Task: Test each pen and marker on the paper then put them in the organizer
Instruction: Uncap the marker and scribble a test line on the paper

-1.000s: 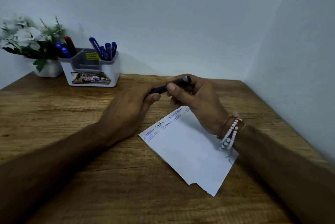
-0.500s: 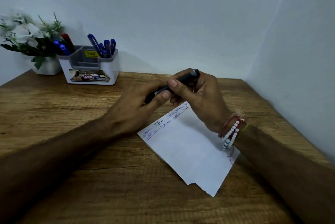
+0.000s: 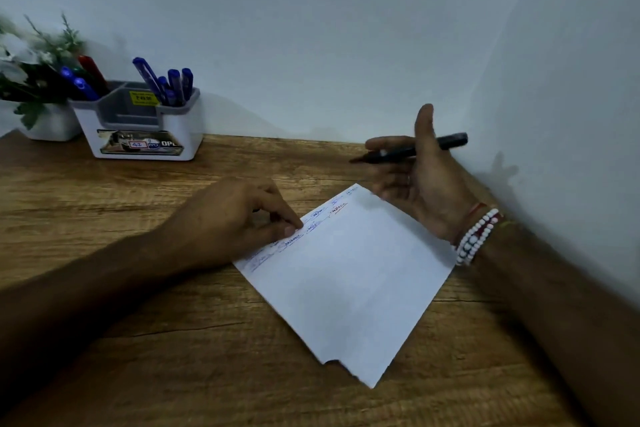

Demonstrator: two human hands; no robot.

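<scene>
My right hand [image 3: 429, 184] is raised above the far right corner of the paper and holds a black marker [image 3: 450, 141], whose pointed tip faces left. My left hand [image 3: 235, 219] rests curled on the table, its fingertips pressing the upper left edge of the white paper [image 3: 353, 288]. What its fingers enclose is hidden. Small blue and red scribbles run along that edge. The white and grey organizer [image 3: 138, 146] stands at the back left, with several blue pens [image 3: 173, 84] in its right compartment and red and blue markers [image 3: 83, 80] in its left one.
A white pot of artificial flowers [image 3: 41, 87] stands left of the organizer. The wooden table [image 3: 138, 357] meets a wall at the back and another close on the right. The paper's near edge is torn.
The two hands have come apart. My right hand has carried the marker up and to the right, and my left hand has dropped onto the paper's edge.
</scene>
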